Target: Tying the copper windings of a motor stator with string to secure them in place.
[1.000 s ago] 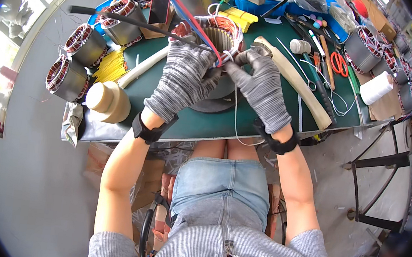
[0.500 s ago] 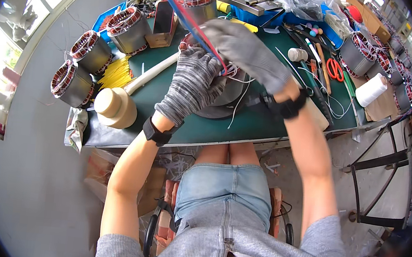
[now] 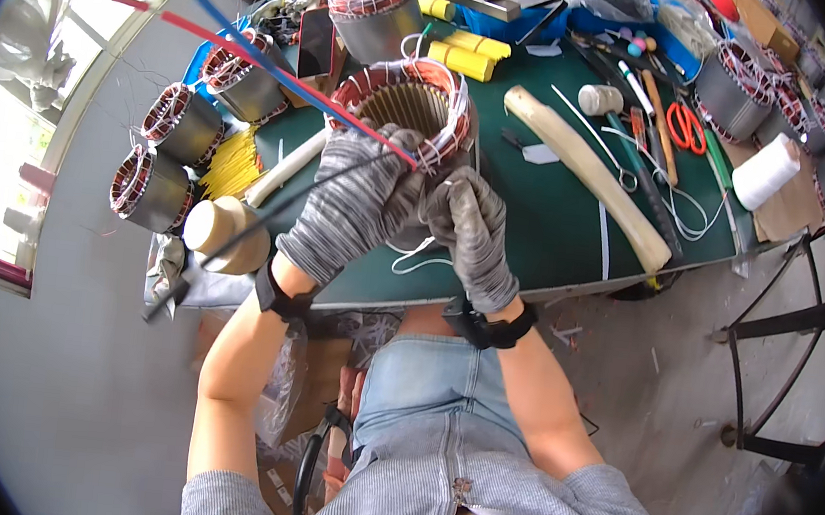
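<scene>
In front of me a motor stator is tilted so that its slotted bore shows, ringed by copper windings laced with white cord. My left hand, in a grey striped glove, is closed on the red and blue lead wires at the near rim; their free ends stretch up to the left. A blurred dark lead crosses over that hand toward the lower left. My right hand, gloved too, pinches at the near winding beside the left fingers; what it grips is hidden. White cord loops below the hands.
A mallet lies at the left, by yellow strips and more stators. A wooden bar, red-handled scissors and a white thread spool lie rightward. Yellow rolls sit behind the stator.
My right hand has come down and nearer, from above the windings to beside my left hand. The stator now shows its open bore, and the red and blue wires lean further left.
</scene>
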Action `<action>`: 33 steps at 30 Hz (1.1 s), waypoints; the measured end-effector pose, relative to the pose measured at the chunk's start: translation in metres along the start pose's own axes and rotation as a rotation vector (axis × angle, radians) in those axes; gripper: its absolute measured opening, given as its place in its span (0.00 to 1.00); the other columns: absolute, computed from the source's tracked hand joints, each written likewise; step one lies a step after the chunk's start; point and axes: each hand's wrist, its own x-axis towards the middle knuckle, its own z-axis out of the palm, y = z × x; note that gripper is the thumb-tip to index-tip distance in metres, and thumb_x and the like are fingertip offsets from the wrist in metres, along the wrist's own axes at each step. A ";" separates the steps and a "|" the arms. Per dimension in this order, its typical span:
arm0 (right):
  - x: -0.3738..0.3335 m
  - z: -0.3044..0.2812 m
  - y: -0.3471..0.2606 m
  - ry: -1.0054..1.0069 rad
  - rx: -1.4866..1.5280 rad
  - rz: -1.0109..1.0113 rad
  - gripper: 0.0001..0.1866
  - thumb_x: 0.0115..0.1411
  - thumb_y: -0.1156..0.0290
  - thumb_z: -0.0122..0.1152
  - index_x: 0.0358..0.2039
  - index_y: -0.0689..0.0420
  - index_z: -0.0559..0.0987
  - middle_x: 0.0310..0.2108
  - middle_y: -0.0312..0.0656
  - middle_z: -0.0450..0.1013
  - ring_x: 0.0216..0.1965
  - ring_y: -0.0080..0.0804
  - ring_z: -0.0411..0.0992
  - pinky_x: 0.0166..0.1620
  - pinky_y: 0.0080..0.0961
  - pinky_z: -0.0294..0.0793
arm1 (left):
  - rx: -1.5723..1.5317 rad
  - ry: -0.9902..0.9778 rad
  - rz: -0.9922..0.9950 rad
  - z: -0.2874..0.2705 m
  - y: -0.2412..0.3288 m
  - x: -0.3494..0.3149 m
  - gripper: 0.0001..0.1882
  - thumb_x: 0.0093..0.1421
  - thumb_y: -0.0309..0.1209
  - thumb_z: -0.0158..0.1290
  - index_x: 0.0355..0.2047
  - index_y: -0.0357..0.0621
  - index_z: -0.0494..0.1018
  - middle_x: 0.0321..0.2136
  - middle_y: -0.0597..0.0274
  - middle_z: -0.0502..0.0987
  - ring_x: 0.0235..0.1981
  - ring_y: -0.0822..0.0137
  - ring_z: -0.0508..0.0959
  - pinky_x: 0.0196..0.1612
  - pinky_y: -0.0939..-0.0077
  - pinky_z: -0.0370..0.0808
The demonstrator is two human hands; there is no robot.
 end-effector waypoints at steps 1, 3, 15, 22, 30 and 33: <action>0.000 -0.003 0.000 -0.029 0.005 -0.014 0.16 0.64 0.59 0.45 0.24 0.54 0.71 0.18 0.28 0.65 0.18 0.10 0.56 0.20 0.11 0.54 | -0.064 -0.008 -0.022 0.001 0.000 0.000 0.12 0.50 0.35 0.54 0.32 0.41 0.71 0.28 0.50 0.72 0.31 0.49 0.72 0.36 0.57 0.67; 0.001 -0.006 -0.004 0.006 0.039 0.067 0.16 0.65 0.59 0.45 0.25 0.54 0.71 0.17 0.28 0.64 0.18 0.10 0.56 0.19 0.10 0.52 | -0.111 -0.159 -0.176 -0.003 0.002 0.013 0.12 0.51 0.32 0.54 0.34 0.41 0.72 0.29 0.50 0.73 0.33 0.48 0.73 0.38 0.59 0.69; -0.007 -0.059 -0.021 0.312 -1.012 -0.534 0.06 0.60 0.68 0.47 0.34 0.55 0.69 0.26 0.42 0.68 0.21 0.36 0.68 0.27 0.28 0.69 | -0.113 -0.098 -0.162 0.000 -0.001 0.012 0.12 0.52 0.31 0.56 0.37 0.40 0.74 0.30 0.50 0.76 0.31 0.53 0.75 0.36 0.66 0.73; 0.033 -0.022 -0.027 0.100 -1.308 -0.587 0.08 0.54 0.72 0.52 0.36 0.55 0.68 0.29 0.46 0.70 0.32 0.43 0.72 0.34 0.35 0.73 | -0.075 -0.108 -0.172 -0.003 0.007 0.011 0.16 0.51 0.32 0.59 0.39 0.40 0.74 0.34 0.49 0.76 0.35 0.51 0.75 0.41 0.63 0.73; 0.026 -0.013 -0.020 0.041 -1.253 -0.609 0.11 0.55 0.71 0.53 0.39 0.56 0.68 0.30 0.47 0.71 0.30 0.44 0.72 0.33 0.35 0.73 | -0.151 -0.024 -0.145 -0.001 -0.001 0.010 0.09 0.51 0.36 0.54 0.28 0.43 0.73 0.21 0.52 0.73 0.27 0.52 0.74 0.32 0.60 0.68; 0.024 -0.014 -0.019 0.038 -1.191 -0.665 0.10 0.55 0.72 0.53 0.38 0.57 0.67 0.29 0.47 0.71 0.29 0.43 0.72 0.33 0.35 0.72 | -0.073 -0.130 -0.139 -0.003 0.000 0.010 0.16 0.51 0.32 0.58 0.40 0.40 0.74 0.32 0.48 0.76 0.33 0.51 0.75 0.39 0.62 0.72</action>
